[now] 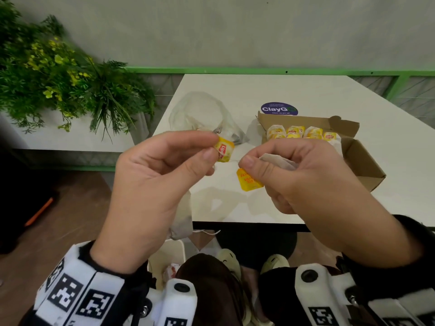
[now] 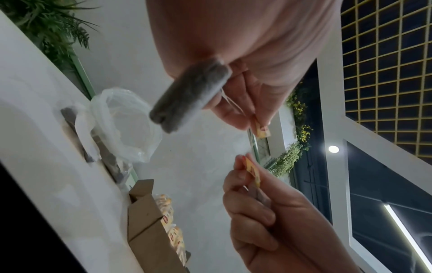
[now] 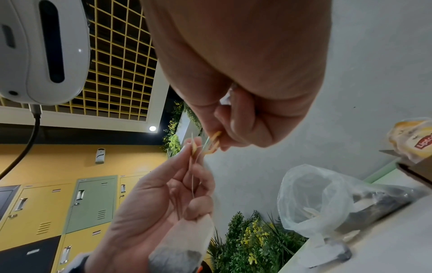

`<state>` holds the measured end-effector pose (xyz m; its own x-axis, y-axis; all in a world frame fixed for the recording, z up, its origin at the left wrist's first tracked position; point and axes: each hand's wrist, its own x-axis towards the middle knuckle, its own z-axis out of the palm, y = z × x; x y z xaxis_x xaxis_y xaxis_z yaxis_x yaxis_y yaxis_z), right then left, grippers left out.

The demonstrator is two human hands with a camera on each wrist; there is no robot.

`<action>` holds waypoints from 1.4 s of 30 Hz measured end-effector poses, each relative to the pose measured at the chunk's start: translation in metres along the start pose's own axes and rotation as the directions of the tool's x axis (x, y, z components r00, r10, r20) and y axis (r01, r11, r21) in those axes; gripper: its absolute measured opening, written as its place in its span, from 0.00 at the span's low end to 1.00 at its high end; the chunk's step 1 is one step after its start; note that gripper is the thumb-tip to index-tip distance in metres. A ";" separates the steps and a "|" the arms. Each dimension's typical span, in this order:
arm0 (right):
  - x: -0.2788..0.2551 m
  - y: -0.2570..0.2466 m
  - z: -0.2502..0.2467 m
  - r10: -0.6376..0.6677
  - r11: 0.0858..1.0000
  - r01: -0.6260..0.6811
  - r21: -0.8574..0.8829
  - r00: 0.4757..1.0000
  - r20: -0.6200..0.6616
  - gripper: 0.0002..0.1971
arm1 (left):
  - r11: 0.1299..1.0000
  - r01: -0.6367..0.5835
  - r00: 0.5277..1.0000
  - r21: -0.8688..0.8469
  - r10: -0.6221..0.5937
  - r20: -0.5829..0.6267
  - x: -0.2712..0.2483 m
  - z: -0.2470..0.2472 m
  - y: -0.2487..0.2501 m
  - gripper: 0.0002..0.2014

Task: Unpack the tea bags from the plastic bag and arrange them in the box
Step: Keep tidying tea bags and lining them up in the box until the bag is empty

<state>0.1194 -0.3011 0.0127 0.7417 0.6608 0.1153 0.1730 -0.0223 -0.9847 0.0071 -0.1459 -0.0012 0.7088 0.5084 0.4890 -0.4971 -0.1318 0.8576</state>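
Note:
Both hands are raised over the white table (image 1: 282,90), close together. My left hand (image 1: 213,147) pinches a yellow Lipton tag (image 1: 224,149) between thumb and forefinger, and its tea bag (image 1: 182,220) hangs below the palm, grey and blurred in the left wrist view (image 2: 191,97). My right hand (image 1: 248,164) grips a second tea bag (image 1: 279,161), whose yellow tag (image 1: 249,181) sticks out under the thumb. The open cardboard box (image 1: 367,165) at the right holds several tea bags (image 1: 294,132) in a row. The clear plastic bag (image 1: 202,116) lies behind my left hand with tea bags inside (image 3: 378,201).
A round purple sticker (image 1: 279,108) is on the table behind the box. Green plants (image 1: 58,74) stand to the left, past the table's edge. A white bin (image 1: 167,257) is on the floor under the table's near edge, beside my shoes.

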 end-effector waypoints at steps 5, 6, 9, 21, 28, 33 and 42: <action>-0.001 -0.003 0.000 0.007 0.999 -0.008 0.045 1.000 0.003 0.06 | 0.991 -0.045 0.998 0.125 0.038 0.057 -0.001 -0.011 0.002 0.12; -0.002 -0.004 0.000 0.013 0.999 -0.014 0.052 1.000 0.008 0.06 | 0.976 -0.090 0.993 0.197 0.072 0.095 -0.002 -0.015 0.002 0.09; -0.002 -0.007 -0.003 0.023 0.998 -0.024 0.062 1.000 0.012 0.06 | 0.860 -0.279 0.948 0.428 0.174 0.268 -0.003 -0.023 0.003 0.02; -0.011 -0.009 -0.012 -0.102 0.987 0.118 -0.109 0.985 0.140 0.10 | 0.523 -0.521 0.842 0.674 0.187 0.506 -0.009 -0.026 0.013 0.04; -0.010 -0.007 -0.015 0.204 0.915 -0.317 0.250 0.898 0.390 0.06 | 0.259 -0.621 0.783 0.740 0.250 0.570 -0.009 -0.028 0.003 0.05; -0.003 -0.004 -0.010 0.269 0.828 -0.380 0.412 0.914 0.303 0.07 | 0.252 -0.598 0.797 0.761 0.286 0.532 -0.004 -0.025 -0.009 0.06; 0.013 -0.007 -0.012 0.274 0.947 -0.262 0.186 0.961 -0.040 0.03 | 0.815 0.157 0.976 0.558 -0.213 0.038 0.032 -0.011 -0.026 0.14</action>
<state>0.1356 -0.3010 0.0222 0.7861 0.5987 -0.1536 -0.1510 -0.0549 -0.9870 0.0370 -0.1168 -0.0097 0.8170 0.4923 0.3004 -0.0152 -0.5023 0.8646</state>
